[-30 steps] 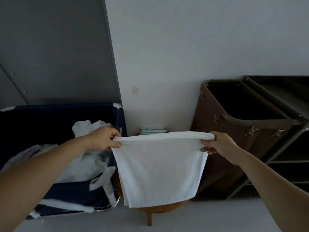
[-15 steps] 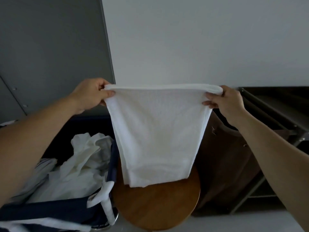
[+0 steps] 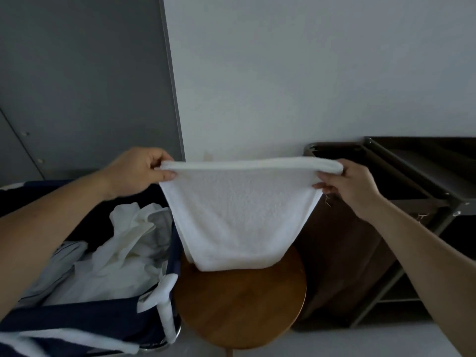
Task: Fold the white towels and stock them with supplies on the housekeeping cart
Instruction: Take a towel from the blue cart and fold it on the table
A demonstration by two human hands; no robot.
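Note:
A white towel (image 3: 239, 210), folded over on itself, hangs stretched between my two hands in front of the wall. My left hand (image 3: 136, 173) pinches its upper left corner and my right hand (image 3: 347, 186) pinches its upper right corner. The towel's lower edge touches the back of a round wooden stool (image 3: 239, 307) below it. The dark housekeeping cart (image 3: 422, 181) stands at the right, with a brown bag (image 3: 342, 248) hung on its near end.
A navy laundry hamper (image 3: 85, 318) at the lower left holds a heap of crumpled white linen (image 3: 121, 256). A grey door panel (image 3: 85, 81) fills the upper left, with a pale wall behind the towel.
Both hands raised the towel high and have now brought it down, so its bottom edge meets the wooden stool. The view has tilted a little.

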